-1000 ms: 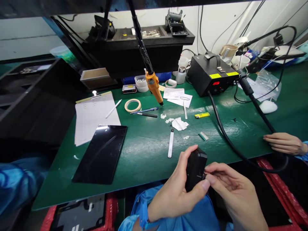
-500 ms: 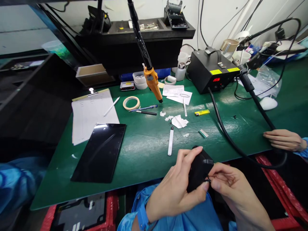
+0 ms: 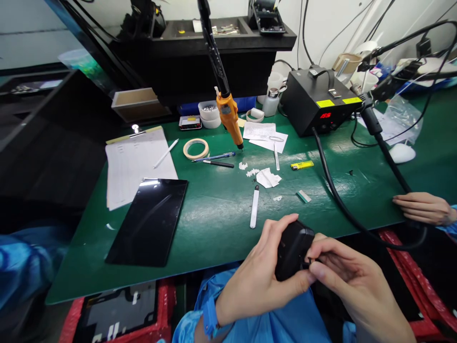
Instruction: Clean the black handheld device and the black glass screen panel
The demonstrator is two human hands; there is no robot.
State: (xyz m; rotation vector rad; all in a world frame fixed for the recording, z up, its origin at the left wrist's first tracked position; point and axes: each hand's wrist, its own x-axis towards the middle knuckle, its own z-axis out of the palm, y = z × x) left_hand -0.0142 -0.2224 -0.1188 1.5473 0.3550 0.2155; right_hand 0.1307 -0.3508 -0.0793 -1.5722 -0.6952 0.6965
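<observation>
Just above my lap, at the bench's front edge, a small black box-shaped device [image 3: 293,248] is tilted in my grasp. My left hand [image 3: 259,274] wraps round it, with the fingers over its top and the thumb under its lower edge. At the device's lower right corner, my right hand [image 3: 342,267] is closed in a pinch on a small dark piece, possibly a cord end. That piece is mostly hidden by the fingertips, so its kind does not show. Beyond the device, a white-handled tool [image 3: 254,207] lies on the green mat [image 3: 210,214].
An orange electric screwdriver [image 3: 230,121] hangs over the mat. A dark glass panel [image 3: 152,224] lies left beside a clipboard [image 3: 124,166]. At the right stand a black heating station [image 3: 317,105] and its thick hose [image 3: 332,190]. A co-worker's hand [image 3: 424,207] rests at the right edge.
The device has tilted slightly in my left hand. My right fingers have shifted a little at its corner, still pinching. The whole view has moved slightly.
</observation>
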